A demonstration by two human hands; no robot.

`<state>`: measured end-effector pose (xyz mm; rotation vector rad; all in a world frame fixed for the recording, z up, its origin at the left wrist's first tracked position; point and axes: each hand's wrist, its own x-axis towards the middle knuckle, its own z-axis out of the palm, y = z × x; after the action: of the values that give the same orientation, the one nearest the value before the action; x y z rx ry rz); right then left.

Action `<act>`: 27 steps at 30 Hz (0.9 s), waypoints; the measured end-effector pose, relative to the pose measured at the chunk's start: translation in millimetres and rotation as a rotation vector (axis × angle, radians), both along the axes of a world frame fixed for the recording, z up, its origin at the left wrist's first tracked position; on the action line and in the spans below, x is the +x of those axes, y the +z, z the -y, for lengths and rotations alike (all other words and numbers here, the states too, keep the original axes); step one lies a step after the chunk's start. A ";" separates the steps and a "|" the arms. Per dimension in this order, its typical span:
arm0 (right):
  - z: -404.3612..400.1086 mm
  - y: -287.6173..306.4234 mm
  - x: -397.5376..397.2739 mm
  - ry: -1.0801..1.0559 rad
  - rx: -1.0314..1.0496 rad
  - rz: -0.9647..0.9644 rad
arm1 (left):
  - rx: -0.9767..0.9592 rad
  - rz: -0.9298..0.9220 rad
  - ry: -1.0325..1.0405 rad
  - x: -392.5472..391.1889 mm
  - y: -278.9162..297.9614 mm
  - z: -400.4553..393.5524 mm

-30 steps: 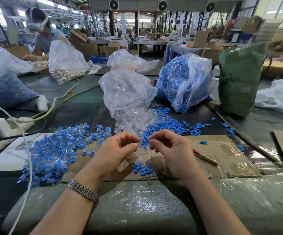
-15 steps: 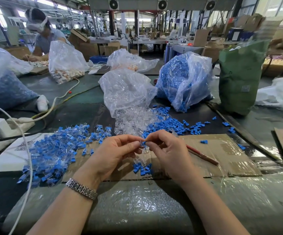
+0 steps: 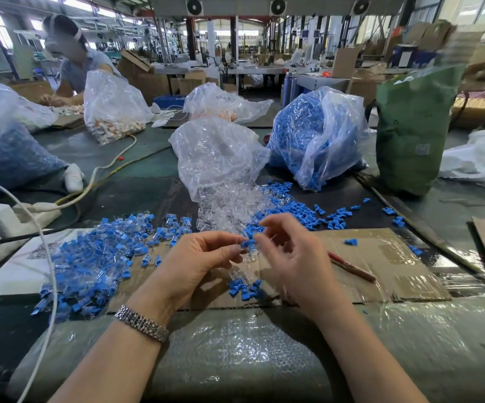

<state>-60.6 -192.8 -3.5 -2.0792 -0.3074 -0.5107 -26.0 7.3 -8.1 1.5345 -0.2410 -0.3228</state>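
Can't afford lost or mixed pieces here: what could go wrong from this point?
The part is pinched only at the fingertips of the left hand, with the right hand blurred beside it. If it slips, it could drop among the loose pieces right below and be hard to pick out. The cable lies across the left pile, so a tug on it may scatter that pile.

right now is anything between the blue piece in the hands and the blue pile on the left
Nothing visible does: the left hand pinches the blue piece, and only cardboard lies before the pile.
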 end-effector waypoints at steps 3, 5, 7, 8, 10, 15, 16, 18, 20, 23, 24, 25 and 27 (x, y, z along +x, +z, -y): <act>16.5 -0.3 7.8 -0.361 -0.295 -0.131 | -0.050 0.001 0.036 2.1 -1.7 -1.6; 24.2 -0.2 9.7 -0.516 -0.576 -0.391 | -0.058 -0.002 0.039 3.6 -2.2 -1.8; 26.9 -3.5 11.1 -0.545 -0.741 -0.523 | -0.099 -0.024 0.047 5.2 -2.9 -2.0; 26.7 -4.3 11.1 -0.551 -0.785 -0.530 | -0.126 -0.038 0.053 6.1 -3.6 -2.5; 26.1 -2.8 11.8 -0.569 -0.835 -0.505 | -0.173 -0.062 0.055 6.9 -4.3 -3.6; 26.9 20.4 12.4 -0.432 -0.604 -0.501 | -0.291 -0.122 0.071 6.7 -1.6 -6.1; 27.9 28.1 11.7 -0.362 -0.459 -0.522 | -0.305 -0.120 0.083 7.0 -1.1 -6.4; 27.5 44.0 9.4 -0.180 -0.195 -0.593 | -0.343 -0.107 0.112 8.2 -0.6 -7.4; 24.0 53.9 8.7 0.022 -0.094 -0.697 | -0.350 -0.080 0.130 9.0 -0.4 -8.4; 11.2 57.2 8.3 0.214 -0.105 -0.796 | -0.331 -0.055 0.132 8.4 -1.4 -8.4; 6.0 56.5 7.9 0.240 -0.134 -0.797 | -0.323 -0.049 0.130 8.2 -1.4 -7.8; 1.2 56.3 6.9 0.256 -0.164 -0.789 | -0.316 -0.043 0.128 7.7 -1.1 -7.5; -5.8 56.0 4.5 0.267 -0.195 -0.773 | -0.318 -0.043 0.126 7.3 -0.7 -7.1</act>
<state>-56.2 -187.0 52.5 -2.2050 -0.1704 0.5028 -18.7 14.4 -8.8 1.2209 -0.1521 -0.2063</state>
